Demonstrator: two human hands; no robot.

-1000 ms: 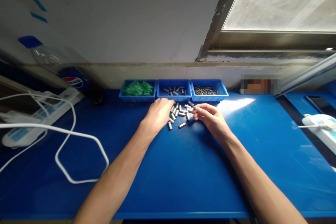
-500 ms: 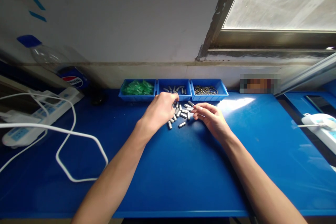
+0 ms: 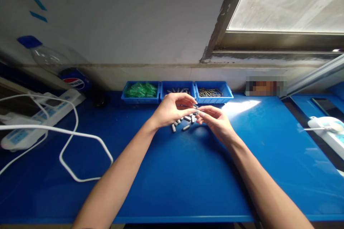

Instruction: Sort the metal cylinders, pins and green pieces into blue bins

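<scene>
While both forearms stretch forward over the blue table (image 3: 188, 179), the hands meet just above a scatter of small metal pieces.

Left hand: the left hand (image 3: 172, 109) is lifted off the table, palm turned partly up, fingers curled loosely with thumb and forefinger reaching toward the other hand; whether a piece sits between them cannot be told.

Right hand: the right hand (image 3: 216, 121) lies low beside it, fingertips pinched together at the point where the two hands touch (something tiny may be held there, too small to make out).

Metal pieces: the short silvery cylinders (image 3: 185, 123) lie loose on the table, directly under and between the two hands, just in front of the middle bin.

Bins: three blue bins stand in a row against the wall. The left bin (image 3: 140, 97) holds green plastic parts, the middle bin (image 3: 176, 86) holds more silvery cylinders, the right bin (image 3: 213, 97) holds thin dark pins.

Left side: a white power strip (image 3: 37, 118) with a looping white cable (image 3: 80, 157), and a Pepsi bottle (image 3: 57, 68) lying tilted near the wall.

Right side: a white device (image 3: 326, 128) at the table edge.
</scene>
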